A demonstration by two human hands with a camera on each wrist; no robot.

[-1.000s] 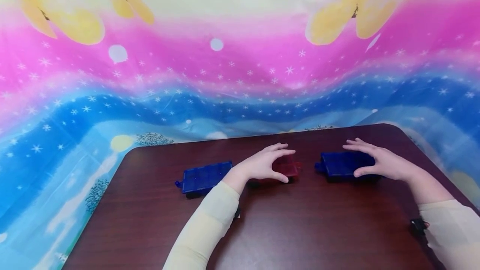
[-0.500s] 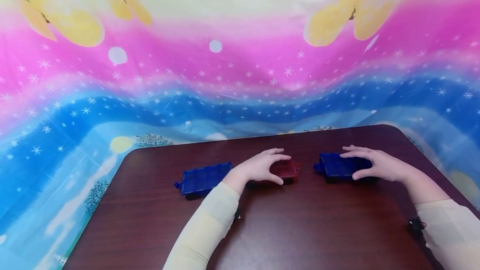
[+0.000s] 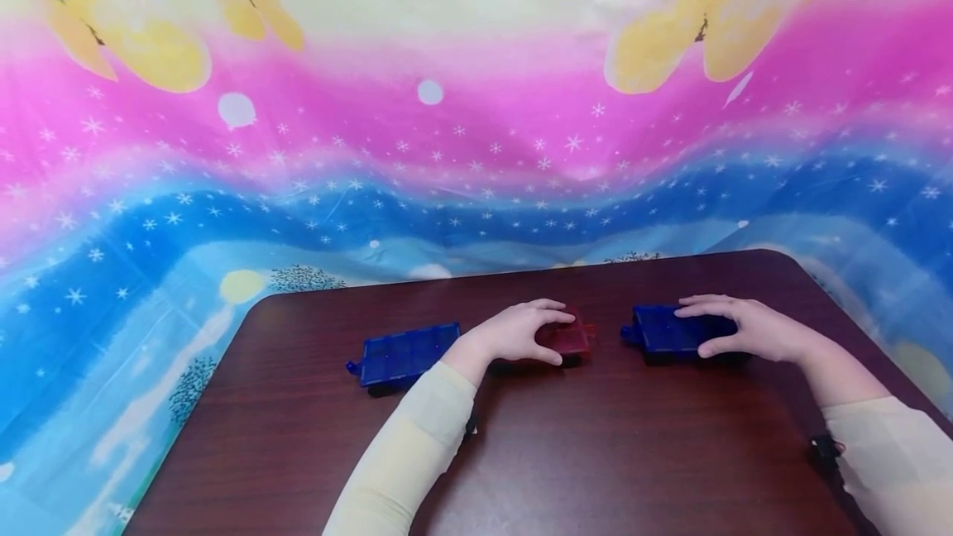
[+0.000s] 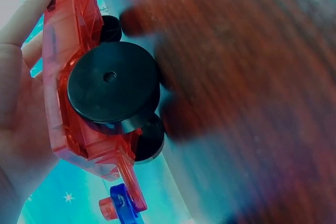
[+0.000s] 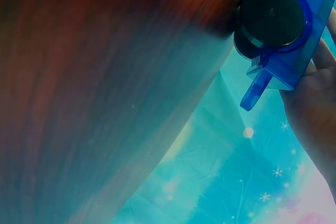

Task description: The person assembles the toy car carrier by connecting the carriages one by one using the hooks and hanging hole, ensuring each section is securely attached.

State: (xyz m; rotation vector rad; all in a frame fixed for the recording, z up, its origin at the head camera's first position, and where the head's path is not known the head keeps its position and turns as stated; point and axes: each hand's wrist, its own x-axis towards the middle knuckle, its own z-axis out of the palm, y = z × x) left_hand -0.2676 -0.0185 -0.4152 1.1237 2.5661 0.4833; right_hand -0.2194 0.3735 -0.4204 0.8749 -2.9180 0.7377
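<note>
My left hand [image 3: 515,332] holds a see-through red toy train car [image 3: 575,339] from above, thumb on the near side and fingers across the far side. Black wheels [image 4: 113,82] show under it in the left wrist view. Its rear peg sits in a blue coupling ring [image 4: 122,203], joining it to a blue toy train car [image 3: 409,352] partly behind my left forearm. On the right, my right hand [image 3: 763,331] grips another blue toy train car [image 3: 658,331], covering its right end. A short gap separates the red car's hook from this car's hook.
The cars stand on a dark brown wooden table [image 3: 581,453] with rounded corners. Behind it hangs a pink and blue cloth [image 3: 476,147] with snowflakes. A small black device [image 3: 826,447] sits at my right sleeve.
My left fingers have drawn in and lowered onto the red car. My right hand has shifted slightly left, and the blue car under it sits a touch further left.
</note>
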